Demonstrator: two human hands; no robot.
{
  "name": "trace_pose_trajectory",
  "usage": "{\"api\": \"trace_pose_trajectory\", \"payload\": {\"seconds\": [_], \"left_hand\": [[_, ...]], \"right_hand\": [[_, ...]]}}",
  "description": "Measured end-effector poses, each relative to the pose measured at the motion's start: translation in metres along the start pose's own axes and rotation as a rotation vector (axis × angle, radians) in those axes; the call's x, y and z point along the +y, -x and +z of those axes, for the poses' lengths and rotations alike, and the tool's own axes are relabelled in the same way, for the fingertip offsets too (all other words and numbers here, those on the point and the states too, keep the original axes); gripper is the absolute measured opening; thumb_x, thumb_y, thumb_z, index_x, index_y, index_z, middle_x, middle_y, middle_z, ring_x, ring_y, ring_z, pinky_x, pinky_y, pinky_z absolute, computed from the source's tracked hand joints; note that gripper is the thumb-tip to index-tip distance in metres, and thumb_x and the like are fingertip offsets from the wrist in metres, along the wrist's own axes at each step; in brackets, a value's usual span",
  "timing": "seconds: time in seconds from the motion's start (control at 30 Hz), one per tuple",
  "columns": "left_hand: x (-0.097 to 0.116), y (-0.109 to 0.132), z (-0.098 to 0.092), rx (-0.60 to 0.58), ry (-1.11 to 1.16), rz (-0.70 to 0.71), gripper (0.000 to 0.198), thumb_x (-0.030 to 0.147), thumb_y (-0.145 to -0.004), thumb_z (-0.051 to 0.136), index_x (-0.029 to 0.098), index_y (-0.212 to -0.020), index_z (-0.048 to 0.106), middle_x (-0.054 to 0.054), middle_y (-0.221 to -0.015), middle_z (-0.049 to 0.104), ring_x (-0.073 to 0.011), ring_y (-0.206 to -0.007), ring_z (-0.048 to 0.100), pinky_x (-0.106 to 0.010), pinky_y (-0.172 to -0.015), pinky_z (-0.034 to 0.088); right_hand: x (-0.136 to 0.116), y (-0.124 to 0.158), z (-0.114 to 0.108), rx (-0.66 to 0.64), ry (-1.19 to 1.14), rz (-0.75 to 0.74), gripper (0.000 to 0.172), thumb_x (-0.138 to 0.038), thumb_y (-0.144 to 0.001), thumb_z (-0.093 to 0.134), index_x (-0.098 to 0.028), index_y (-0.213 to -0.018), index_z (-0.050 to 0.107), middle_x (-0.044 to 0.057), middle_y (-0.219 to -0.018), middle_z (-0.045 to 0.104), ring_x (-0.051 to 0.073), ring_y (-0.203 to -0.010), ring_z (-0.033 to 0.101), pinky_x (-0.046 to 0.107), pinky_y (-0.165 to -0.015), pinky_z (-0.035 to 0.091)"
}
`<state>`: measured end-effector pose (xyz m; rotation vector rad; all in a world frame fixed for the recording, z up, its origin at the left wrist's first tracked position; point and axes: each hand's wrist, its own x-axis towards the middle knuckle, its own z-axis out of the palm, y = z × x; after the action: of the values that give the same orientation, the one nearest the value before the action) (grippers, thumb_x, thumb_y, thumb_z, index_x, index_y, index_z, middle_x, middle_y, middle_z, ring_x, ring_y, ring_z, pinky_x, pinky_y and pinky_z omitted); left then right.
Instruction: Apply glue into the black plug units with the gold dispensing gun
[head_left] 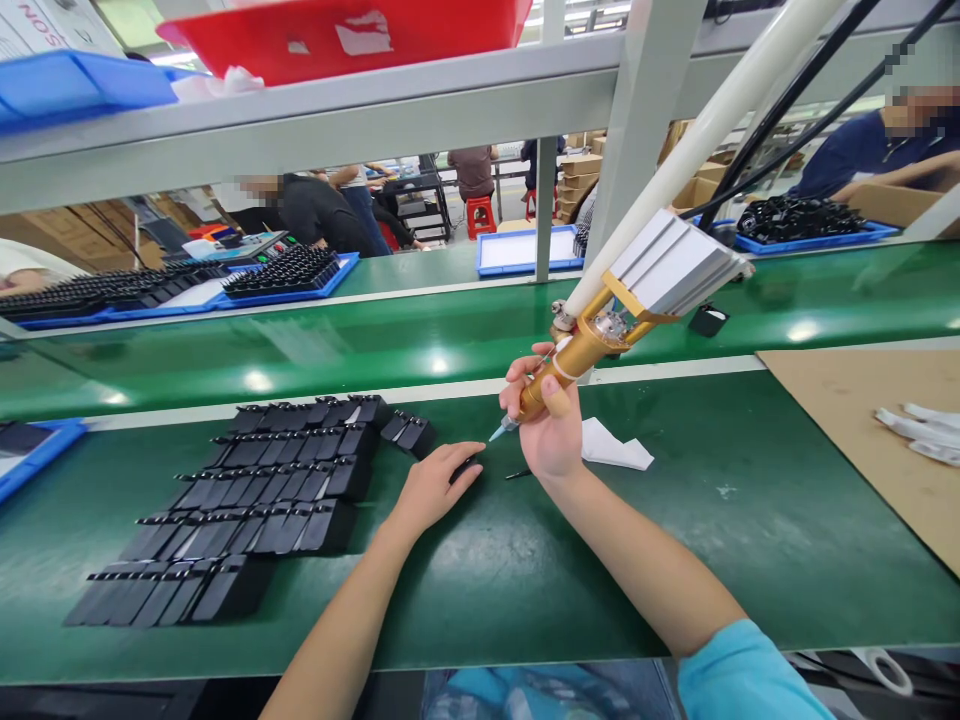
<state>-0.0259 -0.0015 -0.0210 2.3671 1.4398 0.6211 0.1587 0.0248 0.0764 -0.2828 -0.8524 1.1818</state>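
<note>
My right hand (556, 440) is wrapped round the gold body of a glue dispenser (577, 352), with the thumb over its front. The dispenser's pale blue needle tip (498, 431) points down and left toward my left fingertips. My left hand (431, 488) is closed on a small black part (466, 467), mostly hidden under its fingers, just above the green bench. Two black pieces (409, 432) stand beyond my left hand. Farther left, rows of black box-shaped pieces (285, 525) stand side by side. A thin black stick-like item (517, 475) lies under my right wrist.
A crumpled white wipe (616, 447) lies right of my right hand. Cardboard (840, 420) with white strips covers the bench's right end. A blue tray (49, 450) sits at the left edge. Beyond a rail, co-workers sit by trays of black parts. A red bin (450, 30) rests overhead.
</note>
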Motion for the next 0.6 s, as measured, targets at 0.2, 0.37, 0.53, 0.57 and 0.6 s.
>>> {"api": "trace_pose_trajectory", "payload": {"seconds": [0.2,0.37,0.53,0.57,0.6], "left_hand": [[0.0032,0.0008,-0.005,-0.095,-0.172,0.015,0.038,0.041,-0.095,0.049,0.032,-0.132,0.051,-0.001,-0.123,0.064,-0.0206,-0.104,0.063,-0.033,-0.083,0.053],[0.0047,0.0005,-0.0066,-0.126,-0.176,0.019,0.033,0.041,-0.098,0.043,0.03,-0.126,0.054,-0.002,-0.117,0.066,-0.0197,-0.101,0.062,-0.032,-0.081,0.053],[0.0019,0.0005,-0.0042,-0.142,-0.19,0.043,0.042,0.04,-0.098,0.041,0.031,-0.14,0.042,-0.004,-0.112,0.065,-0.0198,-0.097,0.062,-0.032,-0.08,0.051],[0.0006,0.0004,-0.0024,-0.127,-0.208,0.049,0.046,0.04,-0.098,0.041,0.03,-0.143,0.039,-0.004,-0.108,0.065,-0.0204,-0.094,0.062,-0.033,-0.079,0.05],[-0.0009,0.0,-0.0004,-0.104,-0.231,0.058,0.049,0.04,-0.098,0.043,0.03,-0.145,0.037,-0.005,-0.105,0.066,-0.0213,-0.092,0.062,-0.034,-0.08,0.049]], "right_hand": [[-0.0012,-0.0001,-0.0002,0.011,-0.007,-0.005,0.027,-0.037,-0.083,0.057,-0.028,-0.106,0.048,-0.005,-0.083,0.06,0.006,-0.05,0.049,0.027,-0.059,0.043],[-0.0007,-0.0011,-0.0012,0.012,-0.005,-0.007,0.025,-0.037,-0.083,0.058,-0.027,-0.104,0.049,-0.004,-0.083,0.06,0.006,-0.05,0.05,0.027,-0.058,0.043],[0.0001,-0.002,-0.0022,0.018,0.014,-0.01,0.026,-0.038,-0.083,0.057,-0.027,-0.105,0.05,-0.005,-0.083,0.059,0.005,-0.049,0.049,0.027,-0.058,0.043],[0.0002,-0.0021,-0.0023,0.021,0.021,-0.009,0.026,-0.038,-0.083,0.057,-0.027,-0.105,0.05,-0.005,-0.083,0.059,0.006,-0.049,0.049,0.027,-0.058,0.043],[0.0002,-0.0021,-0.0022,0.026,0.026,-0.01,0.026,-0.038,-0.083,0.057,-0.027,-0.105,0.051,-0.005,-0.083,0.059,0.006,-0.05,0.049,0.027,-0.058,0.043]]}}
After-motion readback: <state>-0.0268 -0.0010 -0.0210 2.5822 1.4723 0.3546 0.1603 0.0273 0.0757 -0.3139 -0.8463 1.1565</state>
